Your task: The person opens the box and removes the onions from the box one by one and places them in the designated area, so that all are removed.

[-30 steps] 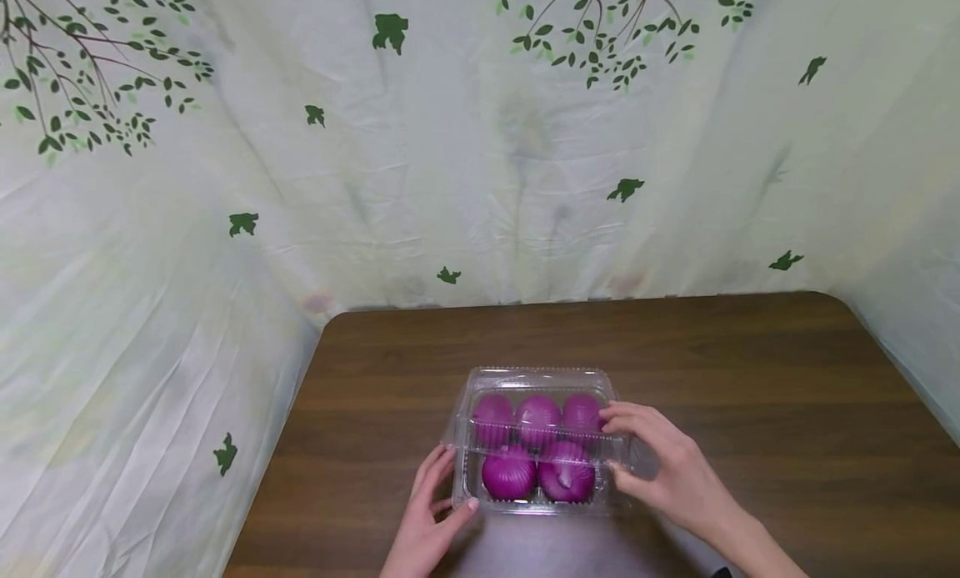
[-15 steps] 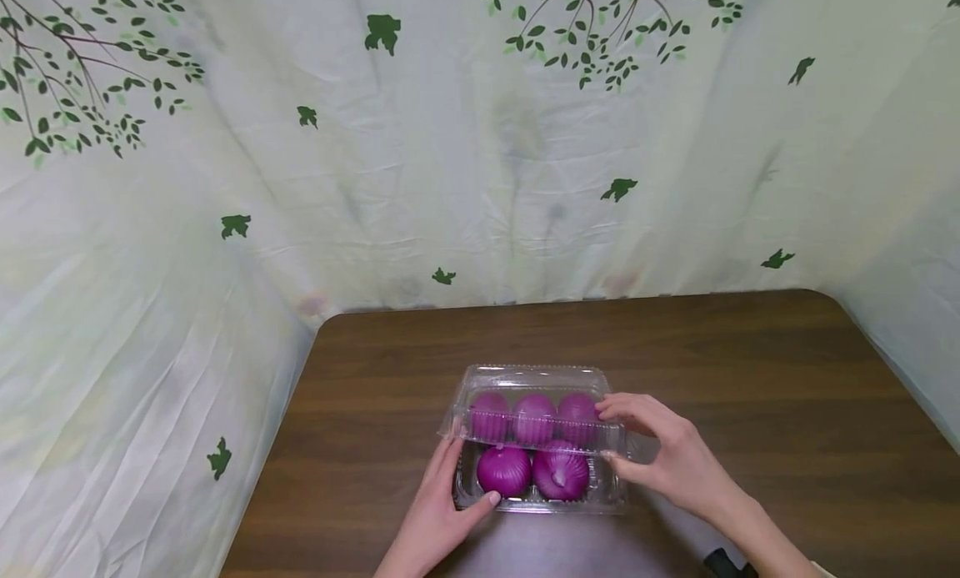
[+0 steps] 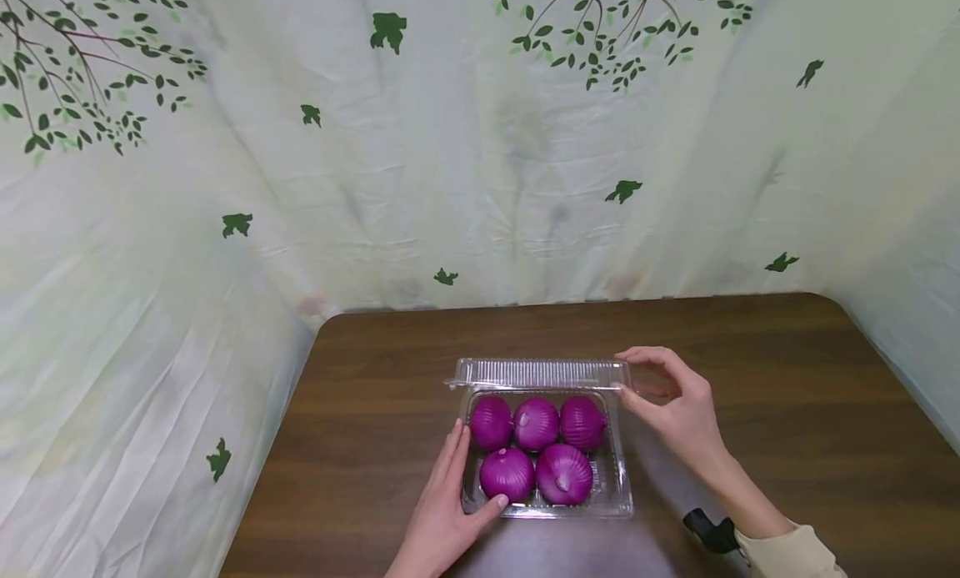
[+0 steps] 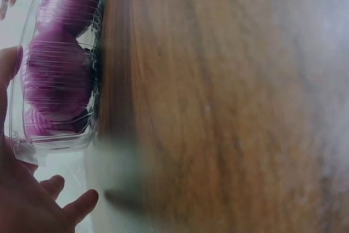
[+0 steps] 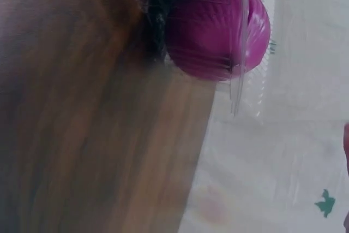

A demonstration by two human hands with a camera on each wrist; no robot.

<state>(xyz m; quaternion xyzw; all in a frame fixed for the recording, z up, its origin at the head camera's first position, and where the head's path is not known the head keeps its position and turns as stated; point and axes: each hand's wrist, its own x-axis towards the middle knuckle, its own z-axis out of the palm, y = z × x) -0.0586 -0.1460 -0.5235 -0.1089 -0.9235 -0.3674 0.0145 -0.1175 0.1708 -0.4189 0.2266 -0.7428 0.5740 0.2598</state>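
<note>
In the head view, a clear plastic clamshell container [image 3: 621, 486] stands on the table with its hinged lid [image 3: 540, 373] raised upright at the back. Several red onions [image 3: 564, 474] lie inside in two rows. My left hand [image 3: 444, 515] rests against the container's left side, fingers fairly straight along the wall and thumb at the front rim. At the lid's right end, my right hand [image 3: 678, 403] pinches the lid edge between thumb and fingers. The left wrist view shows onions [image 4: 57, 75] through the ribbed wall, and part of the left hand [image 4: 32, 195]. Only a sliver of the right hand shows in the right wrist view.
The brown wooden table [image 3: 390, 353] extends around the container. Behind and beside it hangs a pale cloth [image 3: 480, 161] printed with green leaves and branches. A black wrist strap [image 3: 711, 531] and a cream sleeve [image 3: 791, 553] are on the right arm.
The lid has swung from lying partly over the onions to standing up at the back. My right hand has moved back and up with it; the left hand has slid slightly forward along the side.
</note>
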